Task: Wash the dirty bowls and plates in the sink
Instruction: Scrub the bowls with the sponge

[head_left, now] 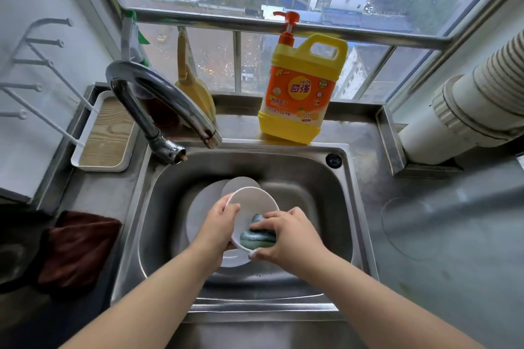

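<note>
Scrubbing step: I work the inside of the white bowl (249,204) with the sponge (259,236), held over the sink (344,207).
Technique: by my judgement, sweep the sponge round the whole inner wall and down to the base, turning the bowl with the other hand so no arc is missed; then do the rim and outside.
Caution: a soapy bowl may slip, so keep it low over the basin.
Left hand (219,224): fingers curled over the bowl's left rim, thumb on the edge, tilting its mouth towards me.
Right hand (292,235): fingers bent round the green sponge, pressing it to the bowl's near inner wall.
Bowl position: above the middle of the sink, in both my hands.
Remaining ware: white plates (202,207) lie on the sink floor under and left of the bowl; how many I cannot tell.
Tap (158,99): far left, spout over the basin, no water visible.
Detergent bottle (300,88): on the far ledge, right of the tap.
Dark cloth (76,249): on the counter, left of the sink.
</note>
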The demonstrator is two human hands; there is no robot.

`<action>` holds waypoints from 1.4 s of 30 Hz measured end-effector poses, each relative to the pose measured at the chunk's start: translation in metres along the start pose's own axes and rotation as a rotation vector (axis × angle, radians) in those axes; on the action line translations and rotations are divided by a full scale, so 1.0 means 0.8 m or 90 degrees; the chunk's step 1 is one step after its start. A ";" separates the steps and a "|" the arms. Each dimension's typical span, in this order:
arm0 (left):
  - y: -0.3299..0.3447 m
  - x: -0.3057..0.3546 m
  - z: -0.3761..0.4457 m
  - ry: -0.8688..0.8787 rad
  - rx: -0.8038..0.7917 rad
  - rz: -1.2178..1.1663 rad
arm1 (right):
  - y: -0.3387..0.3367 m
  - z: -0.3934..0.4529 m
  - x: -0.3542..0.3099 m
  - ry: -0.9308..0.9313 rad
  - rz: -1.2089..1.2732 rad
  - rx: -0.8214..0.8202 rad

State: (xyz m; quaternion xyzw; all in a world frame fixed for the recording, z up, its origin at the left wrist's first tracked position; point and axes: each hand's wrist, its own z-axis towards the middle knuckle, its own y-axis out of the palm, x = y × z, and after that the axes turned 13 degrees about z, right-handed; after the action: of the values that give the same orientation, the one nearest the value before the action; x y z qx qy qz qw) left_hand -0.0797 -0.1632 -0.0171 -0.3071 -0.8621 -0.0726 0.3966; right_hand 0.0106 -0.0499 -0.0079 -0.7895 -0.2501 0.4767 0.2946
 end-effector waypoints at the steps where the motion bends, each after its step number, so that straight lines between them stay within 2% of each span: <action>1: 0.001 -0.003 0.000 0.016 0.003 0.010 | -0.002 0.000 -0.003 0.015 0.026 -0.023; 4: 0.000 -0.006 -0.001 0.067 0.014 0.040 | -0.009 0.002 -0.009 0.061 0.231 -0.110; 6: 0.001 -0.003 -0.005 0.071 -0.001 0.025 | -0.008 0.004 -0.014 0.082 0.309 -0.089; 8: 0.000 -0.001 -0.009 0.072 -0.020 0.017 | 0.003 -0.003 -0.019 0.063 0.325 -0.044; 10: -0.003 -0.001 -0.009 0.084 -0.031 0.051 | 0.008 -0.014 -0.020 -0.018 0.275 -0.057; 11: -0.006 -0.003 -0.010 0.082 -0.035 0.066 | 0.008 -0.018 -0.013 -0.085 0.227 -0.080; 12: -0.009 -0.002 -0.012 0.072 -0.040 0.076 | 0.003 -0.019 -0.002 -0.159 0.114 -0.092; 13: -0.012 0.000 -0.013 0.054 -0.050 0.086 | -0.005 -0.013 0.013 -0.236 -0.049 -0.069; 15: -0.014 0.007 -0.014 0.010 -0.095 0.109 | -0.026 0.006 0.036 -0.420 -0.365 0.046; 16: -0.015 0.012 -0.013 -0.002 -0.125 0.120 | -0.040 0.015 0.038 -0.497 -0.450 0.062; 18: -0.016 0.024 -0.009 0.001 -0.168 0.130 | -0.062 0.025 0.029 -0.610 -0.499 0.090; 20: -0.020 0.032 -0.003 0.033 -0.176 0.124 | -0.067 0.028 0.026 -0.561 -0.507 0.139; 21: -0.020 0.033 -0.001 0.052 -0.166 0.112 | -0.060 0.024 0.023 -0.483 -0.511 0.159; 23: -0.014 0.028 0.001 0.078 -0.126 0.085 | -0.034 0.006 0.005 -0.247 -0.414 0.113; 24: -0.009 0.024 0.000 0.088 -0.101 0.086 | -0.022 -0.002 -0.006 -0.134 -0.296 0.067; 26: 0.002 0.011 -0.001 0.105 -0.057 0.095 | -0.009 -0.010 -0.032 0.054 0.058 0.007; 28: 0.005 0.006 -0.001 0.106 -0.025 0.064 | -0.003 -0.010 -0.036 0.120 0.345 -0.004; 30: -0.001 0.012 0.003 0.090 -0.015 0.037 | -0.011 -0.009 -0.031 0.112 0.447 0.005; 34: -0.023 0.026 0.010 0.036 -0.019 0.016 | -0.062 -0.019 -0.005 0.042 0.337 0.093; 35: -0.030 0.028 0.013 0.026 -0.013 0.009 | -0.079 -0.022 0.001 0.032 0.286 0.067; 39: -0.045 0.030 0.024 -0.007 -0.032 -0.038 | -0.103 -0.028 0.007 0.010 0.034 -0.149; 42: -0.040 0.031 0.021 -0.013 -0.121 -0.028 | -0.086 -0.023 -0.007 -0.069 -0.049 -0.134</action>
State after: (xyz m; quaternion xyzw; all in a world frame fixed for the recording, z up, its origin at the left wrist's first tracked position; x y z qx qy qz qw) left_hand -0.1217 -0.1706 -0.0068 -0.3250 -0.8617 -0.1598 0.3554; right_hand 0.0169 -0.0099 0.0510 -0.7791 -0.3445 0.4781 0.2139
